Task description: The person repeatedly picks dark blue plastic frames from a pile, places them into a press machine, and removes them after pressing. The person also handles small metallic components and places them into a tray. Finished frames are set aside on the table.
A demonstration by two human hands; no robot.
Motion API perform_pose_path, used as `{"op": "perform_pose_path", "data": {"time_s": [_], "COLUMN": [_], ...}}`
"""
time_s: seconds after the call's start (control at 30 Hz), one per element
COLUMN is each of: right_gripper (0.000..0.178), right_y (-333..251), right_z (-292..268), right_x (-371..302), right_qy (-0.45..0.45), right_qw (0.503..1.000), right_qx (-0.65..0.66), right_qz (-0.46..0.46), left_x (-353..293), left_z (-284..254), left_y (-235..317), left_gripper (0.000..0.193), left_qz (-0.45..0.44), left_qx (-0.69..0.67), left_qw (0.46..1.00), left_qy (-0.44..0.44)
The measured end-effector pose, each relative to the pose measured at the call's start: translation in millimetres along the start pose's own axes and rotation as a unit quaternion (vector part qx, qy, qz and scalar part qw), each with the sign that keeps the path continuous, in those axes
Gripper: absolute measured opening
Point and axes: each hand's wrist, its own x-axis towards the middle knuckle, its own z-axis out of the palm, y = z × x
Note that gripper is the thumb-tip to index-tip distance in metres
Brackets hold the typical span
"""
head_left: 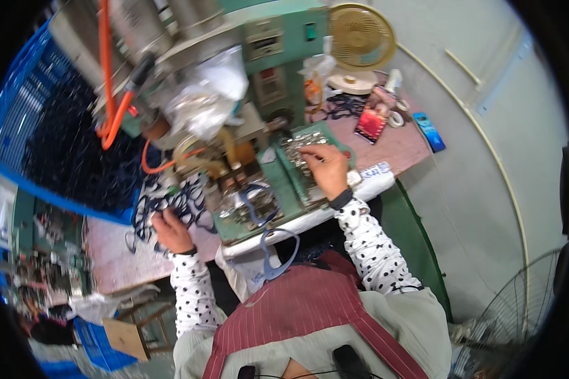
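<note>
My left hand [172,232] is at the edge of a heap of dark blue eyeglass frames [182,201], its fingers a little apart; I see nothing held in it. My right hand [329,170] bends over a green tray [289,165] of small shiny metal parts [303,145]. Its fingertips come together there, and anything between them is too small to make out. Between my hands, a lighter blue eyeglass frame [278,237] hangs at the front of the machine's work area, one rim up against the metal pieces and the other over the white padded edge [297,226].
The green machine [284,38] stands ahead, with orange hoses [107,82] and a plastic bag [208,95]. A blue crate [19,170] of dark frames is at left. At right are a fan [361,38], a red packet [376,114] and a blue phone [429,132] on the table.
</note>
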Motion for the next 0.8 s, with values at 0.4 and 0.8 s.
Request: {"op": "perform_pose_path", "data": {"time_s": [0.4,0.8], "right_gripper": [0.04,0.054], "right_y": [-99,-98], "right_z": [16,37], "right_x": [-8,-7], "right_qy": [-0.218,-0.18], "right_qw": [0.952,0.95], "right_qx": [0.163,0.211], "right_qz": [0.138,0.14], "left_x": [-2,0], "left_z": [-26,-31], "left_y": [154,154], "left_gripper": [0.039,0.038], "left_qz": [0.376,0.42], "left_qx": [-0.264,-0.344], "left_qw": [0.866,0.808], "left_qy": [-0.196,-0.23]}}
